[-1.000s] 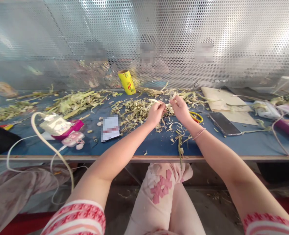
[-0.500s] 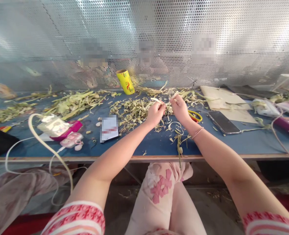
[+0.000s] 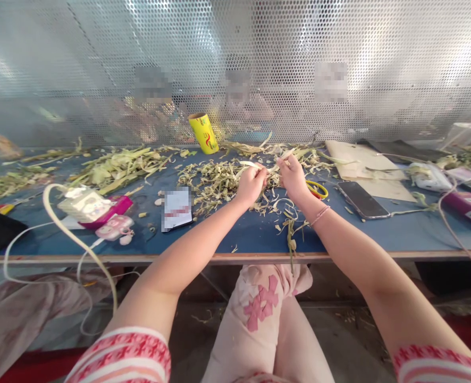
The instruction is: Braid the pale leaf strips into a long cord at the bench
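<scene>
Blue counter (image 3: pixel 255 242) lies under both hands; left hand (image 3: pixel 252 186) pinches a pale strip (image 3: pixel 250 164), right hand (image 3: pixel 292 173) a pale piece (image 3: pixel 288 154); short pieces (image 3: pixel 209 178) heaped beside them look finished; longer stalks (image 3: pixel 126 167) further left seem unworked.

This looks like a shared workshop: plant trimmings (image 3: pixel 215 181) litter a long blue workbench (image 3: pixel 255 236), a perforated metal screen (image 3: pixel 283 32) with blurred figures (image 3: pixel 255 109) in it lines the workbench's far edge, and a neighbour's trouser leg (image 3: pixel 24 316) shows below the workbench's left part.
</scene>
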Motion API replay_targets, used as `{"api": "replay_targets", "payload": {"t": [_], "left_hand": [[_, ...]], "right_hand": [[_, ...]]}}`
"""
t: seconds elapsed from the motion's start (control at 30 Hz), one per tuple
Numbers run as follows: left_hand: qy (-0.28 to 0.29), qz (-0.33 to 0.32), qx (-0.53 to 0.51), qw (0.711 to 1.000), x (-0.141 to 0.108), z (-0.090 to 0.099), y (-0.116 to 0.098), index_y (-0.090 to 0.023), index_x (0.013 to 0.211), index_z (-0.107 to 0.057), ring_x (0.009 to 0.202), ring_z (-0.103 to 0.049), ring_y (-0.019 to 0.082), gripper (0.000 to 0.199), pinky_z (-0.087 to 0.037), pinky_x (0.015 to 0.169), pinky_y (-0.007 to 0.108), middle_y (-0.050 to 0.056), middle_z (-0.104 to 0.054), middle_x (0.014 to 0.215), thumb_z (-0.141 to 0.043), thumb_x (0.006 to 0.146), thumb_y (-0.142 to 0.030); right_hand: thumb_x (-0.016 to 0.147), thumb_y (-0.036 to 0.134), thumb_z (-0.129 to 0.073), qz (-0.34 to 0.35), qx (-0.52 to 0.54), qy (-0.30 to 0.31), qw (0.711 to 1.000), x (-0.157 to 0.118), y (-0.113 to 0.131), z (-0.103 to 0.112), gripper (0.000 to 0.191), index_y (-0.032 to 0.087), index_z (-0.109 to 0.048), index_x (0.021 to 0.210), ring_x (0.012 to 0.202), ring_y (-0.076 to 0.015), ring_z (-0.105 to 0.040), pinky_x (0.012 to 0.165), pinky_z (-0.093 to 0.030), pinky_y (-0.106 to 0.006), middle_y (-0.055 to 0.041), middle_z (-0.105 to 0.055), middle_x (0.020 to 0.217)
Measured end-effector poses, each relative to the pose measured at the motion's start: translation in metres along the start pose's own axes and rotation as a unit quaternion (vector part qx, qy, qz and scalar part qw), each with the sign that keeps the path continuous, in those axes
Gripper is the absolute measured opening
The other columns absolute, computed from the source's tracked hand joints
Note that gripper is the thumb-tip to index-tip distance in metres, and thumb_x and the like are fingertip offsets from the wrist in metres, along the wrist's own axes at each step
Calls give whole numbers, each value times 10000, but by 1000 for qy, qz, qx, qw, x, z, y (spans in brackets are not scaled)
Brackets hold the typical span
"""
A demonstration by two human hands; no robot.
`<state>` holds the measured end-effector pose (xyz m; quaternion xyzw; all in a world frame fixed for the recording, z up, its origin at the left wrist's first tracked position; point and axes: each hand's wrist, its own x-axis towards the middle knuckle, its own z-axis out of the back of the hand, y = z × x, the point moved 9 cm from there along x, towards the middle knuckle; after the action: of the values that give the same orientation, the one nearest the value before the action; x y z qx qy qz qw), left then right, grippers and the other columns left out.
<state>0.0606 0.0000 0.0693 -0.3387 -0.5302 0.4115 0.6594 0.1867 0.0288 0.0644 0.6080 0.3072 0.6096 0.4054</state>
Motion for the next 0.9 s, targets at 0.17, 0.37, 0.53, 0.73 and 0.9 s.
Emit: {"api": "replay_targets", "payload": {"t": [0.17, 0.37, 0.53, 0.73, 0.9], "left_hand": [[-30, 78, -126, 988, 5, 2, 19, -178, 696, -472, 391, -346, 59, 163, -240, 434, 216, -53, -421, 491, -477, 844, -246], [18, 95, -129, 987, 5, -5, 21, -158, 595, -484, 389, -332, 43, 166, -224, 426, 220, -46, -431, 477, -545, 738, -217], [41, 62, -64, 995, 0, -8, 10, -146, 630, -548, 454, -381, 56, 87, -271, 469, 220, -42, -465, 492, -580, 671, -215], [25, 45, -62, 997, -3, -5, 3, -146, 650, -589, 485, -400, 64, 112, -292, 489, 229, -37, -488, 509, -609, 658, -256], [17, 58, -90, 994, -1, -5, 10, -147, 657, -618, 469, -367, 55, 116, -261, 470, 230, -39, -486, 504, -624, 645, -263]], "right_hand": [[846, 491, -478, -3, 4, 17, 1000, -1, 3, -5, 244, 254, -451, 895, 465, -95, -307, 441, -259, -233, 58, -287, 544], [843, 464, -490, -30, 19, 8, 999, -3, -3, 0, 216, 258, -452, 895, 454, -97, -311, 430, -258, -230, 62, -291, 530], [840, 516, -477, -21, 19, 27, 999, -3, -1, 0, 264, 263, -456, 914, 445, -95, -313, 415, -244, -227, 62, -300, 526], [840, 523, -467, -16, 12, 38, 999, -5, 1, -4, 274, 262, -465, 921, 449, -88, -301, 423, -240, -226, 64, -294, 536], [839, 489, -486, -9, 15, 20, 1000, -5, 1, -2, 243, 253, -449, 887, 454, -83, -276, 428, -230, -229, 68, -272, 540]]}}
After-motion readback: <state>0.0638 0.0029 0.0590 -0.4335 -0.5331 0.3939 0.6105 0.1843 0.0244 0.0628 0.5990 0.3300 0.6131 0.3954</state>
